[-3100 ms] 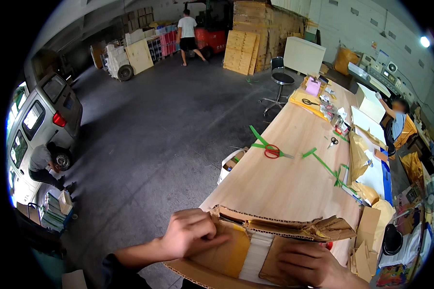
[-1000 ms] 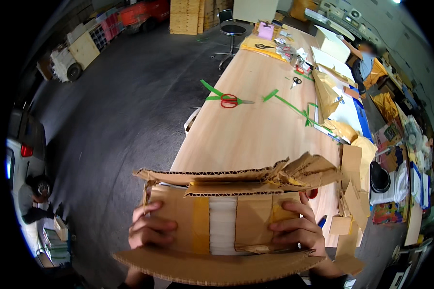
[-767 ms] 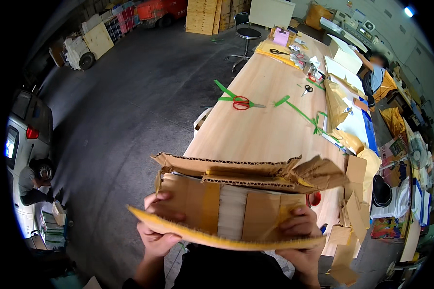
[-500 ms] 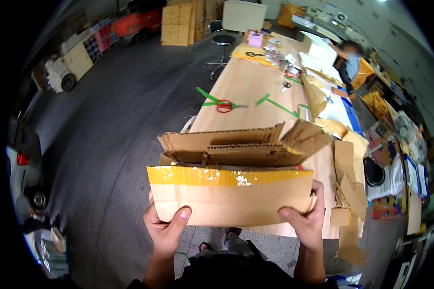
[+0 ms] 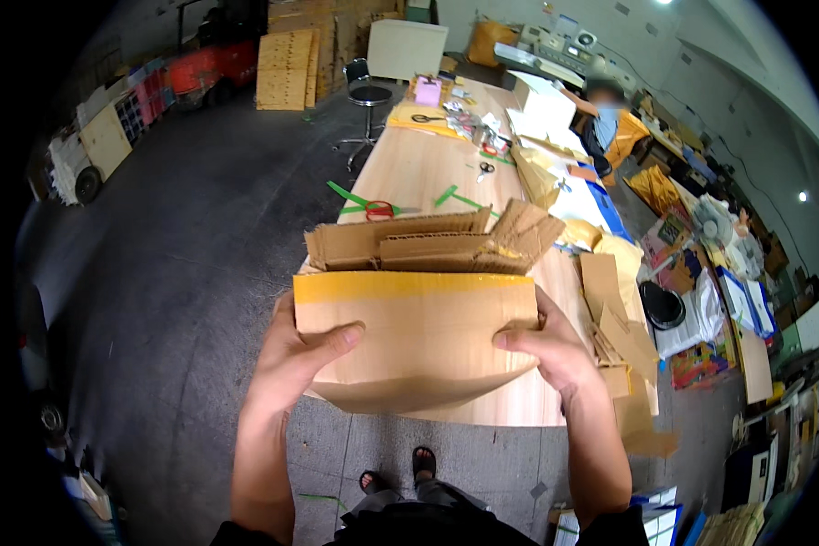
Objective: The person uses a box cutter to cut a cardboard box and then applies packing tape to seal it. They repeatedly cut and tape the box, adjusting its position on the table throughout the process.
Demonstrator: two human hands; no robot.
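Note:
Between both hands I hold a brown cardboard box (image 5: 419,341), its flaps open at the top and a strip of yellow tape along its near upper edge. My left hand (image 5: 305,350) grips the box's left side, thumb pressed on the front face. On the right side my right hand (image 5: 555,341) clasps it the same way. The box is above the near end of a wooden table (image 5: 419,177), its front face turned toward me and its underside partly showing. What lies inside is hidden. Just past it are red-handled scissors (image 5: 379,211) and green strips (image 5: 346,194).
Torn cardboard pieces (image 5: 623,332) lie along the table's right edge. Farther off are black-handled scissors (image 5: 487,169), yellow packaging and a pink container (image 5: 428,90). A black stool (image 5: 369,95) stands left of the table. Another person (image 5: 603,118) is at the far right side.
The box has risen in view and tipped, so more of its front and underside shows and less of its opening. Both hands moved up with it, and the view shifted.

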